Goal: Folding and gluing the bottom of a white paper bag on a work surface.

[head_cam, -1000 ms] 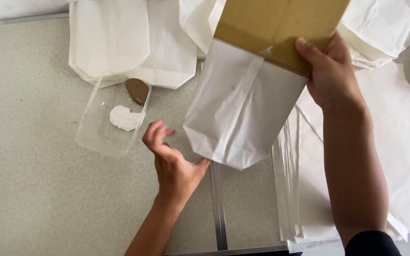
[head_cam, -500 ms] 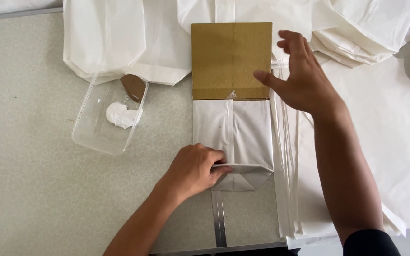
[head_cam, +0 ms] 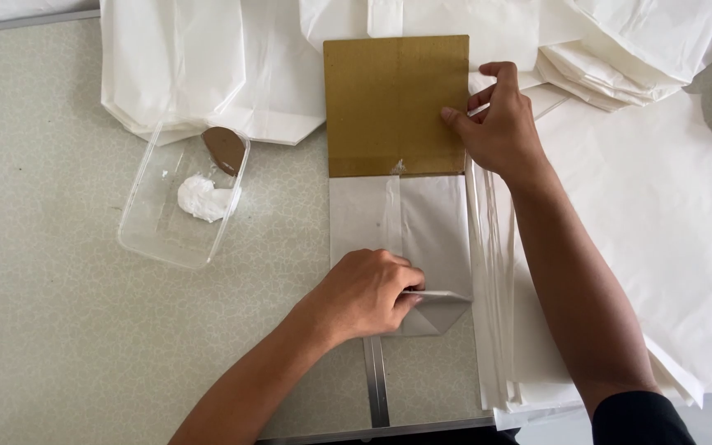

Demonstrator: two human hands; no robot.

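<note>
1. Overall, pale grey speckled table (head_cam: 59, 330), matt, filling most of the view; metal seam strip (head_cam: 377, 383) running toward the near edge. Nothing of the room visible beyond the tabletop.
2. Loose white paper bags (head_cam: 199, 74) heaped along the far edge, flat and overlapping.
3. Stack of flat white sheets (head_cam: 669, 247) at right, edges fanned, lying under the right forearm.
4. Brown cardboard panel (head_cam: 393, 103), rectangular, flat on the table at centre, its near edge meeting the white paper bag (head_cam: 434, 235).
5. White paper bag lying flat just below the cardboard, bottom flap folded into a point at the near end.
6. Clear plastic tub (head_cam: 154, 227) left of the bag, well apart from it; white paste blob (head_cam: 203, 198) and brown spatula-like piece (head_cam: 224, 148) inside.
7. Right hand (head_cam: 496, 124) at the cardboard's right edge, fingers pinched together on that edge.
8. Left hand (head_cam: 368, 292) curled, pressing down on the bag's folded bottom flap, fingertips closed against the paper.
</note>
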